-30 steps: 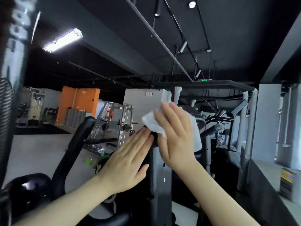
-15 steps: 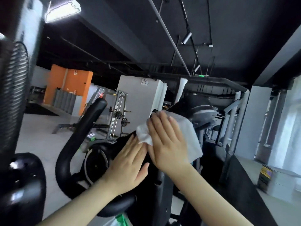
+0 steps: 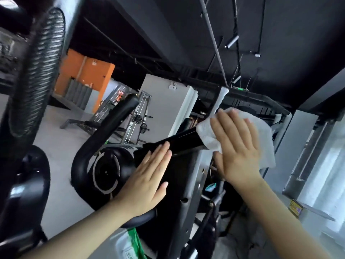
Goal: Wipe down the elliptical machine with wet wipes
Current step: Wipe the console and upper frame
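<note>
The elliptical machine's glossy black console panel (image 3: 183, 142) fills the middle of the head view, on a grey upright post (image 3: 188, 186). My right hand (image 3: 237, 148) lies flat with straight fingers and presses a white wet wipe (image 3: 261, 133) against the panel's right end. My left hand (image 3: 147, 180) rests flat on the panel's lower left side, fingers straight and together, holding nothing. A curved black handlebar (image 3: 104, 135) loops to the left of the console.
A ribbed black grip (image 3: 35, 71) hangs close at the upper left. A green and white packet (image 3: 130, 243) sits below the console. Weight racks (image 3: 138, 120) stand on the grey floor behind. A grey ledge with a yellow-labelled box (image 3: 295, 210) runs along the right.
The view has tilted and dropped, revealing more of the console. My right hand with the wipe has slid to the right along the panel. My left hand stays flat on it.
</note>
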